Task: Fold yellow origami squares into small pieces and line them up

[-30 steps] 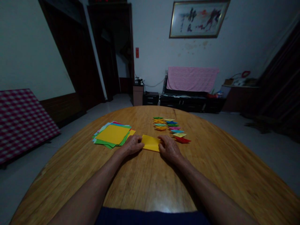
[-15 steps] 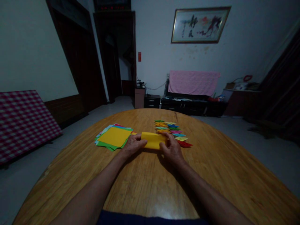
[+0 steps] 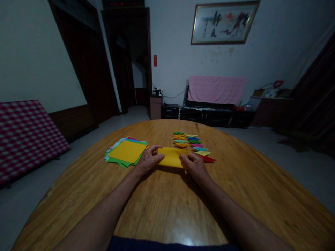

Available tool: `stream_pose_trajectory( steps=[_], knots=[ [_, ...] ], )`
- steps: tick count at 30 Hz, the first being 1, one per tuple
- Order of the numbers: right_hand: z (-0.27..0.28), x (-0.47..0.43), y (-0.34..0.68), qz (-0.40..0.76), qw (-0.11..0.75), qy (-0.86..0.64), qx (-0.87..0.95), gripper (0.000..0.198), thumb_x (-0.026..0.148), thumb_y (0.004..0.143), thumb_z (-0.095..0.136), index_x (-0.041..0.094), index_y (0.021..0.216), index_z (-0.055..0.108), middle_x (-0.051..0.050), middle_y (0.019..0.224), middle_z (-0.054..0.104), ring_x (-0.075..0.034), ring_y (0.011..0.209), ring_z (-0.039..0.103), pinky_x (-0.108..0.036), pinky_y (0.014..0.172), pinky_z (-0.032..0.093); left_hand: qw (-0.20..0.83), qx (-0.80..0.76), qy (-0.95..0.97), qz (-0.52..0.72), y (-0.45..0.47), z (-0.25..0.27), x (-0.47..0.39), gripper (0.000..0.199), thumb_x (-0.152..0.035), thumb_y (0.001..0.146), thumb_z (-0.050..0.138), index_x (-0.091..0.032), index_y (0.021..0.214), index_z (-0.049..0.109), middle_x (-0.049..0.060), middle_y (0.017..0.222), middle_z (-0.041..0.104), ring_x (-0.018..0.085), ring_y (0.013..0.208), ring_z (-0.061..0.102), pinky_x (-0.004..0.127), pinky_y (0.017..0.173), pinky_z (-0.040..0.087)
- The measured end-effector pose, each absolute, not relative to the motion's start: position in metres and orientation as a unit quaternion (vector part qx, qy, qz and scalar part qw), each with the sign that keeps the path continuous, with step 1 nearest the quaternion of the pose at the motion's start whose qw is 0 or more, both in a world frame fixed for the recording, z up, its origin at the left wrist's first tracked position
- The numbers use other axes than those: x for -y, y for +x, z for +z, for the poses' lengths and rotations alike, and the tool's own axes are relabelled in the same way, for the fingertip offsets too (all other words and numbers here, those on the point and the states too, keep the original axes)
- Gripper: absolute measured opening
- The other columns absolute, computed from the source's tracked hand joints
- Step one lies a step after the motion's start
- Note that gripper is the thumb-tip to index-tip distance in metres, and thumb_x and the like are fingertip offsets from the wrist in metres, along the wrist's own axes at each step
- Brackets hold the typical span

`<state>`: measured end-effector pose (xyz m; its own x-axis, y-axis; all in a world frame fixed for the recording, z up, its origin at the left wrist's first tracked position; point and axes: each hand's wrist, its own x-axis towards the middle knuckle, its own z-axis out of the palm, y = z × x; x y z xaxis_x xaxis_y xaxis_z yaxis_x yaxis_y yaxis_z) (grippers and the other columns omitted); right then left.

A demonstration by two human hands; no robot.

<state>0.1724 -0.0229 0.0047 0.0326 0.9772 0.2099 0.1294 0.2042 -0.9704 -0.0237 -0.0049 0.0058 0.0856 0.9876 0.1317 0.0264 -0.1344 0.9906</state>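
A folded sheet of yellow paper (image 3: 171,157) is held between my two hands, just above the round table. My left hand (image 3: 151,158) pinches its left end, thumb on the near face and fingers behind. At the right end my right hand (image 3: 195,164) grips it between thumb and bent fingers. Left of my left hand lies a fanned stack of coloured square paper (image 3: 128,151), a yellow sheet on top. Beyond the folded sheet stand small folded paper boats (image 3: 195,142) in two rows, with a red one (image 3: 208,159) close to my right hand.
The round wooden table (image 3: 167,209) spreads out under my arms. Behind it is a low black cabinet (image 3: 209,118) below a pink cloth (image 3: 216,90). A red checked panel (image 3: 28,136) leans at the left.
My right hand has shifted slightly right and down along the yellow paper, its fingers now more bent. The paper's top edge looks straighter. The view has tilted down a little.
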Motion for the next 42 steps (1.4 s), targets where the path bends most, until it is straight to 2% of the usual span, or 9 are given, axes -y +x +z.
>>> stream_pose_trajectory(
  steps=[2, 3, 5, 7, 10, 16, 26, 42],
  knots=[
    [0.005, 0.023, 0.173, 0.379, 0.529, -0.487, 0.582, 0.027, 0.042, 0.071, 0.061, 0.018, 0.060, 0.052, 0.003, 0.055, 0.048, -0.010, 0.050, 0.043, -0.021, 0.044, 0.031, 0.492, -0.443, 0.542, 0.518, -0.025, 0.003, 0.002, 0.065, -0.027, 0.061, 0.070, -0.013, 0.122, 0.053, -0.003, 0.070, 0.060, 0.009, 0.055, 0.051, 0.021, 0.053, 0.038],
    [0.005, 0.023, 0.173, 0.370, 0.530, -0.486, 0.588, 0.028, 0.042, 0.071, 0.061, 0.019, 0.059, 0.050, 0.004, 0.054, 0.047, -0.009, 0.050, 0.041, -0.021, 0.043, 0.030, 0.502, -0.439, 0.537, 0.517, -0.025, 0.002, 0.001, 0.064, -0.027, 0.061, 0.070, -0.013, 0.121, 0.053, -0.003, 0.070, 0.060, 0.009, 0.055, 0.052, 0.021, 0.053, 0.038],
    [0.005, 0.023, 0.173, 0.356, 0.531, -0.487, 0.595, 0.029, 0.042, 0.071, 0.060, 0.019, 0.057, 0.049, 0.004, 0.053, 0.044, -0.009, 0.050, 0.039, -0.020, 0.043, 0.028, 0.518, -0.439, 0.535, 0.503, -0.027, 0.000, 0.000, 0.045, -0.030, 0.063, 0.069, -0.011, 0.103, 0.061, -0.002, 0.068, 0.060, 0.010, 0.055, 0.052, 0.022, 0.053, 0.037],
    [0.005, 0.024, 0.173, 0.352, 0.525, -0.493, 0.598, 0.029, 0.043, 0.072, 0.059, 0.019, 0.058, 0.049, 0.004, 0.053, 0.043, -0.009, 0.049, 0.039, -0.021, 0.042, 0.028, 0.518, -0.450, 0.538, 0.490, -0.028, -0.002, 0.000, 0.027, -0.034, 0.065, 0.069, -0.012, 0.079, 0.061, -0.002, 0.062, 0.056, 0.009, 0.053, 0.050, 0.022, 0.050, 0.035],
    [0.006, 0.026, 0.172, 0.366, 0.515, -0.494, 0.597, 0.028, 0.043, 0.073, 0.058, 0.018, 0.062, 0.053, 0.003, 0.055, 0.047, -0.010, 0.050, 0.041, -0.021, 0.043, 0.030, 0.501, -0.463, 0.546, 0.486, -0.030, -0.007, 0.000, 0.027, -0.037, 0.066, 0.069, -0.014, 0.067, 0.054, -0.005, 0.056, 0.050, 0.007, 0.048, 0.044, 0.021, 0.047, 0.029],
    [0.005, 0.024, 0.174, 0.363, 0.513, -0.494, 0.601, 0.029, 0.044, 0.072, 0.058, 0.017, 0.060, 0.055, 0.002, 0.055, 0.049, -0.012, 0.053, 0.045, -0.022, 0.047, 0.033, 0.474, -0.474, 0.563, 0.483, -0.032, -0.010, -0.003, 0.034, -0.043, 0.065, 0.070, -0.015, 0.060, 0.051, -0.005, 0.052, 0.046, 0.007, 0.046, 0.040, 0.022, 0.046, 0.023],
    [0.001, 0.022, 0.177, 0.389, 0.506, -0.486, 0.597, 0.030, 0.046, 0.074, 0.055, 0.016, 0.068, 0.058, 0.000, 0.061, 0.054, -0.013, 0.056, 0.047, -0.023, 0.048, 0.035, 0.487, -0.471, 0.555, 0.483, -0.030, -0.004, 0.002, 0.031, -0.042, 0.064, 0.070, -0.014, 0.066, 0.058, -0.004, 0.055, 0.051, 0.009, 0.050, 0.044, 0.023, 0.049, 0.028],
    [0.001, 0.021, 0.178, 0.365, 0.519, -0.485, 0.602, 0.034, 0.046, 0.073, 0.058, 0.018, 0.057, 0.048, 0.003, 0.054, 0.042, -0.010, 0.052, 0.038, -0.022, 0.045, 0.027, 0.477, -0.477, 0.564, 0.476, -0.031, -0.006, 0.001, 0.030, -0.039, 0.064, 0.069, -0.016, 0.060, 0.051, -0.005, 0.053, 0.047, 0.008, 0.048, 0.041, 0.022, 0.048, 0.028]
  ],
)
